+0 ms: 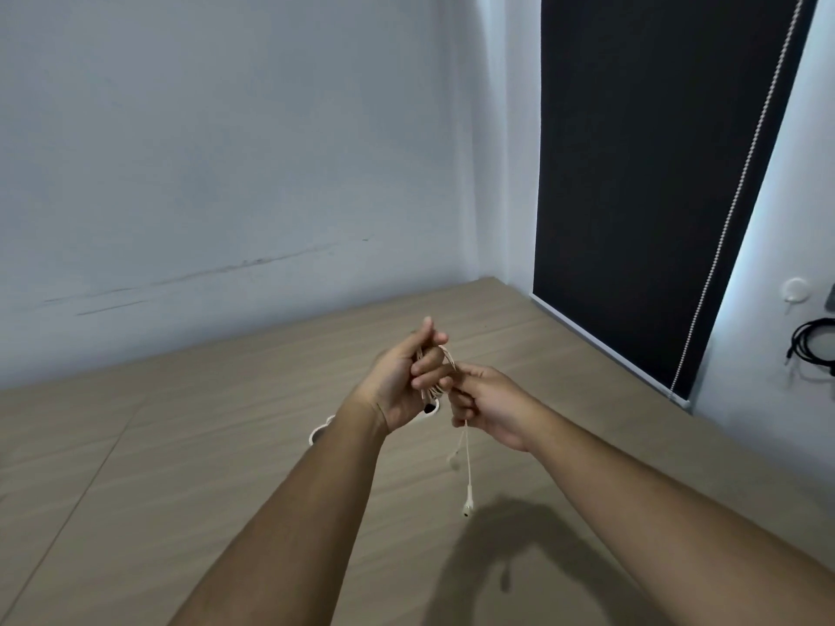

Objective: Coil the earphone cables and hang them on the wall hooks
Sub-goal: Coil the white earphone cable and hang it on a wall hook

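A white earphone cable (466, 463) is wound in loops around the fingers of my left hand (406, 381), held above the wooden table. My right hand (485, 406) pinches the cable just right of the coil. Two earbuds dangle below my right hand, the lower one (468, 506) hanging close to the table. A second white cable (318, 432) lies on the table, mostly hidden behind my left wrist. On the right wall sit a round white hook (794, 291) with nothing on it and a coiled black cable (811, 347) hanging lower down.
The wooden table (203, 445) runs to the grey wall at the back and the right wall. A black roller blind (655, 173) with a bead chain (741, 192) covers the window at right.
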Action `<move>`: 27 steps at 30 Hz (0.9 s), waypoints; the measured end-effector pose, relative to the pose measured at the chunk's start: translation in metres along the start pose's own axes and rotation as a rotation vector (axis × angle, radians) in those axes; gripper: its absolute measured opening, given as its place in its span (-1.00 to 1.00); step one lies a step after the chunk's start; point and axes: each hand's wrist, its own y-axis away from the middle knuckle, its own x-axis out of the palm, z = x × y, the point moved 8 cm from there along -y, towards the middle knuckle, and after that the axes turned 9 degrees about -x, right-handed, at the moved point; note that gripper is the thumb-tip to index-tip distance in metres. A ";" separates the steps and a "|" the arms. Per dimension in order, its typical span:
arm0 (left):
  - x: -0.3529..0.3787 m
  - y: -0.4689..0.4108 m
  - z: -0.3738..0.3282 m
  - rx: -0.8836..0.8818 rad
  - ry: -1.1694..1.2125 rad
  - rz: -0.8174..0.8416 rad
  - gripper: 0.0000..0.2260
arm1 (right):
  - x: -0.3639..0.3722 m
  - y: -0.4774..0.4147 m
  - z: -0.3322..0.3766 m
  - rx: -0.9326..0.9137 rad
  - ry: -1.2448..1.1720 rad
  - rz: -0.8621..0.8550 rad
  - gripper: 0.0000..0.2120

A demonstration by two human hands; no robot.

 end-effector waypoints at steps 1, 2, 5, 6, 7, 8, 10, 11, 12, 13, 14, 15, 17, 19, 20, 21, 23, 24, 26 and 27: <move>-0.001 -0.002 -0.002 0.003 0.038 -0.003 -0.66 | 0.000 0.003 -0.003 0.020 0.018 0.023 -0.70; -0.004 -0.003 -0.005 0.015 0.071 -0.022 -0.65 | 0.000 0.007 -0.007 0.037 0.055 0.058 -0.70; -0.020 -0.009 -0.019 0.079 0.106 -0.114 -0.70 | 0.000 0.017 -0.017 0.074 0.223 0.183 -0.71; -0.025 -0.010 -0.021 0.089 0.094 -0.153 -0.73 | -0.001 0.021 -0.019 0.085 0.275 0.220 -0.71; -0.029 -0.012 -0.022 0.095 0.086 -0.195 -0.76 | -0.001 0.023 -0.018 0.095 0.320 0.250 -0.70; -0.033 -0.014 -0.020 0.101 0.078 -0.242 -0.78 | -0.001 0.026 -0.017 0.102 0.358 0.277 -0.70; -0.037 -0.018 -0.014 0.126 0.012 -0.331 -0.79 | -0.002 0.028 -0.011 0.091 0.445 0.308 -0.73; -0.038 -0.020 -0.011 0.140 -0.094 -0.374 -0.80 | -0.003 0.028 -0.007 0.071 0.498 0.309 -0.74; -0.039 -0.022 -0.007 0.149 -0.268 -0.421 -0.80 | -0.006 0.028 -0.002 0.041 0.555 0.300 -0.76; -0.039 -0.022 -0.004 0.159 -0.475 -0.456 -0.80 | -0.009 0.025 0.002 0.007 0.618 0.284 -0.79; -0.036 -0.023 0.000 0.177 -0.672 -0.467 -0.78 | -0.014 0.023 0.006 -0.027 0.687 0.251 -0.83; -0.031 -0.024 0.005 0.195 -0.821 -0.450 -0.75 | -0.022 0.022 0.010 -0.062 0.752 0.199 -0.87; -0.020 -0.025 0.018 0.176 -1.040 -0.393 -0.70 | -0.036 0.019 0.019 -0.143 0.842 0.082 -0.89; -0.010 -0.028 0.037 0.031 -1.196 -0.323 -0.63 | -0.049 0.021 0.025 -0.205 0.889 -0.008 -0.93; -0.010 -0.030 0.048 -0.082 -1.220 -0.288 -0.57 | -0.055 0.023 0.026 -0.214 0.893 -0.033 -0.94; -0.009 -0.031 0.059 -0.195 -1.215 -0.252 -0.49 | -0.061 0.025 0.026 -0.215 0.890 -0.047 -0.98; -0.010 -0.035 0.079 -0.368 -1.121 -0.171 -0.38 | -0.070 0.031 0.026 -0.206 0.884 -0.053 -0.91; -0.010 -0.037 0.088 -0.438 -1.024 -0.125 -0.37 | -0.074 0.034 0.025 -0.190 0.872 -0.041 -0.85; -0.002 -0.042 0.103 -0.562 -0.824 -0.018 -0.38 | -0.079 0.040 0.021 -0.146 0.855 0.016 -0.73; 0.003 -0.045 0.108 -0.601 -0.767 0.025 -0.38 | -0.081 0.042 0.018 -0.124 0.861 0.051 -0.68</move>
